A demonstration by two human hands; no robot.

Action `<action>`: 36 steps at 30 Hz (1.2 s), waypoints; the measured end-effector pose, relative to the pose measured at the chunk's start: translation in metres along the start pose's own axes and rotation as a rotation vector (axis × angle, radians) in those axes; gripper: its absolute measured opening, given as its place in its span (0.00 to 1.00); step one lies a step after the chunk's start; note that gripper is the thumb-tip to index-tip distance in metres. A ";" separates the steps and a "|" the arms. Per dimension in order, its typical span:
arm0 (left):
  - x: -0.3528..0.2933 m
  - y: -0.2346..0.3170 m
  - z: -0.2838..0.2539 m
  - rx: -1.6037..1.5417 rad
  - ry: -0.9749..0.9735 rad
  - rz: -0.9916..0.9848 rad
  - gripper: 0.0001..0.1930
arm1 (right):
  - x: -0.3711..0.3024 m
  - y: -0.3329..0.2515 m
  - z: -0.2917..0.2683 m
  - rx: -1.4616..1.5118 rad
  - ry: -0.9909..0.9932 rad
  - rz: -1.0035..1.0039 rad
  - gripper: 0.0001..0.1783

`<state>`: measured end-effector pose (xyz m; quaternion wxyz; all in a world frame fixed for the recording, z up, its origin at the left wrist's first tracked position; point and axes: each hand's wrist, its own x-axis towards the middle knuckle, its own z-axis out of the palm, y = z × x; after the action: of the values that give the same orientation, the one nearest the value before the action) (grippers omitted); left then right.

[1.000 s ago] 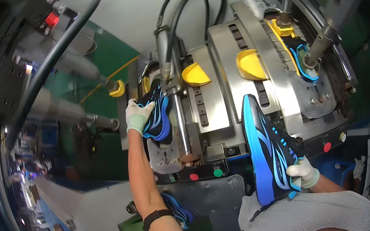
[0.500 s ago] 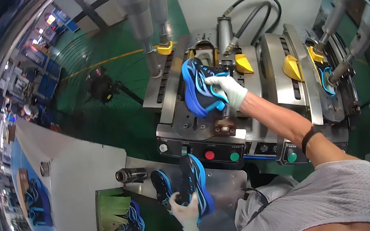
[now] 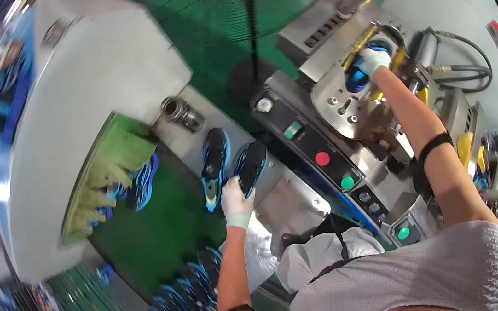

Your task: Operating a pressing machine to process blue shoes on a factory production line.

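Observation:
My white-gloved left hand has its fingers closed on the end of a black and blue sneaker that stands on the metal shelf. Just left of it, a second sneaker rests on the same shelf, apart from my fingers. My right hand, gloved too and slightly blurred, grips a blue sneaker seated in the fixture of the press machine. The hand covers the middle of that shoe, and a yellow pad lies along the fixture's side.
Red and green buttons line the machine's front panel. A metal cylinder lies on the shelf's far end. Several sneakers stand in a row on the green conveyor belt, and another emerges by a green strip curtain.
My view has turned toward the left. My right hand has carried its sneaker from above the machine down into the fixture. My left hand has closed on the right-hand shelf sneaker.

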<state>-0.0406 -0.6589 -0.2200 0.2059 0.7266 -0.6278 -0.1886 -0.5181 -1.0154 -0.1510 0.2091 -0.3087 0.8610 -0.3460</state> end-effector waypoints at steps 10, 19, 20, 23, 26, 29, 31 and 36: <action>-0.106 -0.006 -0.041 -0.219 0.331 -0.148 0.38 | -0.043 -0.005 -0.086 0.368 -0.379 -0.232 0.20; -0.197 -0.248 -0.099 -0.378 0.538 -0.583 0.28 | -0.371 0.176 -0.073 -0.622 -0.100 -0.941 0.46; -0.177 -0.268 -0.110 -0.360 0.524 -0.610 0.28 | -0.336 0.238 -0.061 -0.993 0.252 -1.133 0.51; -0.155 -0.362 -0.136 -0.316 0.537 -0.680 0.28 | -0.313 0.266 -0.045 -1.275 -0.116 -0.753 0.59; -0.137 -0.446 -0.173 -0.134 0.548 -0.657 0.29 | -0.374 0.195 -0.057 -1.057 -0.289 -0.587 0.61; -0.086 -0.519 -0.209 -0.146 0.655 -0.547 0.32 | -0.366 0.230 -0.077 -0.767 -0.266 -0.852 0.56; -0.038 -0.550 -0.244 -0.071 0.683 -0.554 0.35 | -0.389 0.256 -0.100 -0.758 -0.296 -0.922 0.52; 0.044 -0.618 -0.300 0.111 0.606 -0.431 0.37 | -0.503 0.267 -0.120 -1.022 -0.514 -0.199 0.50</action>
<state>0.6414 -0.6048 -0.2989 0.2982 0.8749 -0.3804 0.0303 -0.3271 -0.4667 -0.1899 0.2023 -0.5242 0.8070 0.1819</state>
